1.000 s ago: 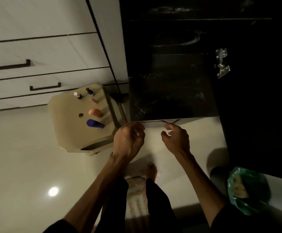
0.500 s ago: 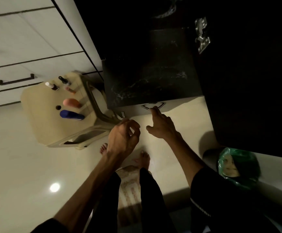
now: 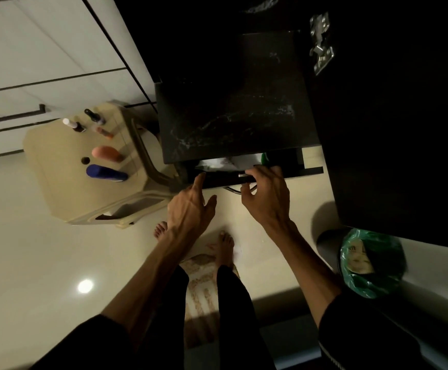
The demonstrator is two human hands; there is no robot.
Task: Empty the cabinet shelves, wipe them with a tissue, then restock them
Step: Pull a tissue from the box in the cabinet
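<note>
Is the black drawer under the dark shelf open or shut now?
Partly open: the black drawer shows a gap with pale contents, and the right hand grips its front.

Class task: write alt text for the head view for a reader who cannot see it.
A person's right hand grips the front of a slightly open dark drawer, the left hand beside it. Bottles stand on a beige plastic chair to the left.

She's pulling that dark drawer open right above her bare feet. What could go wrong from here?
The drawer is sliding out above her bare feet; pulled too far, it might drop on them. Her left hand points at the drawer's edge and could get pinched. The bottles lying and standing on the plastic chair beside it could roll off if bumped.
</note>
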